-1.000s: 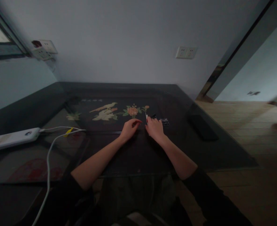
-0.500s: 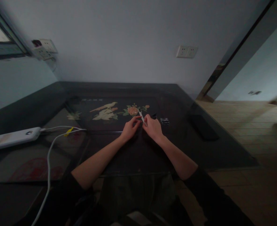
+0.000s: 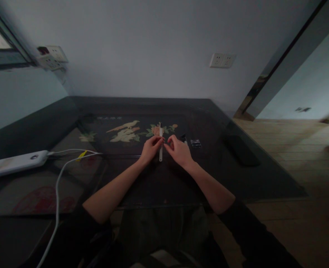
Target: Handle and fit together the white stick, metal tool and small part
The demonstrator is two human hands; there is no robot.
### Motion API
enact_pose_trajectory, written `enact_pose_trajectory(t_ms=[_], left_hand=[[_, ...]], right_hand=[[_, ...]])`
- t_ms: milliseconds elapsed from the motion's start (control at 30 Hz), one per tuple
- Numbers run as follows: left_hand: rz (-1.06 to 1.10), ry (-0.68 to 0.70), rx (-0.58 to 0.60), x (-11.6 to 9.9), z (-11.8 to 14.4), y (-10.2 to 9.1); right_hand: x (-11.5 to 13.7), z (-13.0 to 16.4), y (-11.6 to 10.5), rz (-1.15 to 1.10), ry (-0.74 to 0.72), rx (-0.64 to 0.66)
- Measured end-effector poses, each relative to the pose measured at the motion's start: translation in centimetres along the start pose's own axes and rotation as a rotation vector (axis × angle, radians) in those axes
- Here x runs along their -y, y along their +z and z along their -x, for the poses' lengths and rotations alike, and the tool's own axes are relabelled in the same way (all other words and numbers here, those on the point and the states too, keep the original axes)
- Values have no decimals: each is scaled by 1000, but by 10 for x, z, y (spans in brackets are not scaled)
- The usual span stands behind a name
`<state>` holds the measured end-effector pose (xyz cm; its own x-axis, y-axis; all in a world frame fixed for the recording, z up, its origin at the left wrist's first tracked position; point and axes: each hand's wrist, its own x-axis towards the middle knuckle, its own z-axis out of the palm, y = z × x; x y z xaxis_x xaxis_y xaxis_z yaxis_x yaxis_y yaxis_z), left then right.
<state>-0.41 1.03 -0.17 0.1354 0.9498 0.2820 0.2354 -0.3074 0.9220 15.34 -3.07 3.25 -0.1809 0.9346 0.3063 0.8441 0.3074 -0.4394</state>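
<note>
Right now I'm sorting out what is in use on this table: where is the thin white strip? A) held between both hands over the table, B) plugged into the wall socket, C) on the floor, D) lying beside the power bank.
A: the thin white strip stands pinched between the left hand and right hand.

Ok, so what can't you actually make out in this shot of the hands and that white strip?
Head view only, and it is dim:
- White strip: what it is stays unclear; too thin and small, its middle covered by fingers.
- Left hand and right hand: whether both pinch the strip; fingertips too small to tell.
- Small dark items beyond the right hand: too small and dark to identify.
- Dark flat object on the table: lost in shadow.
</note>
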Motion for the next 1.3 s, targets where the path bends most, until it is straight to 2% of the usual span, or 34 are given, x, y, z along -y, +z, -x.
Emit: enact_pose_trajectory(t_ms=[167, 267, 400, 533, 833, 1033, 1300], left_hand=[[-55, -39, -57, -9, -10, -22], [-249, -64, -41, -9, -16, -39], [-526, -50, -38, -2, -18, -55], [-712, -73, -25, 7, -18, -58], [-832, -106, 52, 11, -15, -61], [-889, -133, 97, 11, -13, -61], [-921, -137, 105, 12, -13, -59]], right_hand=[[-21, -9, -20, 181, 143, -47], [-32, -11, -26, 298, 235, -29], [-34, -8, -26, 364, 305, 80], [-33, -7, -23, 362, 341, 155], [-39, -10, -19, 349, 367, 223], [-25, -8, -22, 315, 282, 221], [20, -16, -17, 241, 137, 340]])
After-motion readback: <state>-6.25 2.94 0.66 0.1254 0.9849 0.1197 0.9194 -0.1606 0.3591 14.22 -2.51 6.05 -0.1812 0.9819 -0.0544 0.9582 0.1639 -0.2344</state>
